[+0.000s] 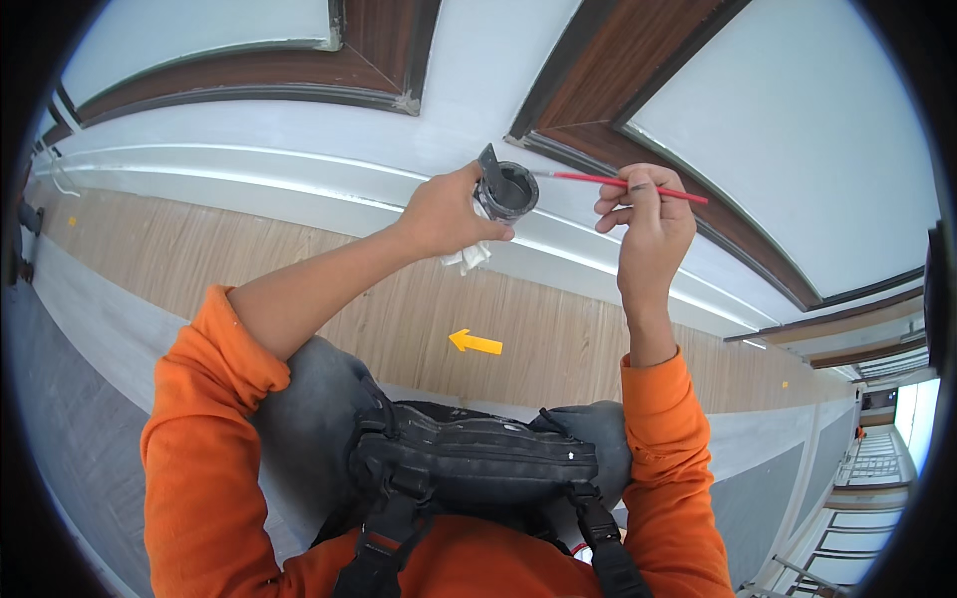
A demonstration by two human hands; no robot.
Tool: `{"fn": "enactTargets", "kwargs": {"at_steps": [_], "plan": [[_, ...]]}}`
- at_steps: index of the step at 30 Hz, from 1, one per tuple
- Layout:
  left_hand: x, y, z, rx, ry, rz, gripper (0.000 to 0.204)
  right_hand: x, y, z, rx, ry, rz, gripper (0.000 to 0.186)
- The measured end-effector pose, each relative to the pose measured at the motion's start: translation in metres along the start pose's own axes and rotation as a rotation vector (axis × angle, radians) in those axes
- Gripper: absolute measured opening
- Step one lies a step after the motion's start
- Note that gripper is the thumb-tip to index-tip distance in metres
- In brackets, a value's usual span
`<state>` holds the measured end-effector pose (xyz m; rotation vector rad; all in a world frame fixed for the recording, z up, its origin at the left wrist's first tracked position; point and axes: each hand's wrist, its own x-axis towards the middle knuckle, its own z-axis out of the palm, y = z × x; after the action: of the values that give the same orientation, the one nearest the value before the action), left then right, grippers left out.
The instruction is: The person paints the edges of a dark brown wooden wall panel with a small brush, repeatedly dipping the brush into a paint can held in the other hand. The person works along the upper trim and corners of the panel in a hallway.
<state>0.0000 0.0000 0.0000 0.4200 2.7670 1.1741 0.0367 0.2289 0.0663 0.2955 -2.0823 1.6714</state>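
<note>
My left hand (439, 214) is wrapped around a small paint can (519, 212) with dark grey paint inside. A flat dark blade (489, 167), smeared with the same grey, leans out of the can's mouth. Crumpled white tissue or cloth (467, 258) hangs below that hand, against the can. With fingers pinched, my right hand (653, 224) holds a thin red-handled paintbrush (618, 180) almost level. Its bristle end points left, close to the can's rim; whether they touch I cannot tell.
Ahead stands a white wall with brown wood-look frames (638, 60) edged in dark grey, above a white baseboard (329, 189). A yellow arrow (476, 342) marks the wood-look floor (379, 319). A black bag (478, 448) rests across my lap. Railings (877, 463) appear at the far right.
</note>
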Motion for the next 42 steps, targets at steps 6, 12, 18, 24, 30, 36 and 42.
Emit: {"fn": "enactTargets", "kwargs": {"at_steps": [6,12,18,24,30,36,42], "plan": [[0.003,0.004,0.009,-0.101,0.034,-0.044,0.085,0.006,0.006,-0.006,0.054,0.048,-0.064,0.017],[0.007,0.001,0.008,-0.065,0.027,-0.058,0.086,0.005,0.016,0.001,-0.129,-0.011,-0.209,0.018],[0.004,0.006,0.003,-0.082,0.026,-0.078,0.084,0.003,0.016,0.004,-0.148,-0.042,-0.219,0.016],[0.004,0.009,0.001,-0.100,0.028,-0.069,0.081,0.002,0.016,0.003,-0.155,-0.046,-0.239,0.014],[0.002,0.013,-0.002,-0.080,0.006,-0.096,0.077,0.003,0.013,0.011,-0.061,-0.022,-0.258,0.014],[0.005,0.009,0.001,-0.098,0.023,-0.071,0.077,0.001,0.014,0.007,-0.121,-0.034,-0.264,0.014],[0.005,0.007,0.003,-0.062,0.029,-0.071,0.085,0.003,0.017,0.007,-0.285,-0.034,-0.343,0.008]]}}
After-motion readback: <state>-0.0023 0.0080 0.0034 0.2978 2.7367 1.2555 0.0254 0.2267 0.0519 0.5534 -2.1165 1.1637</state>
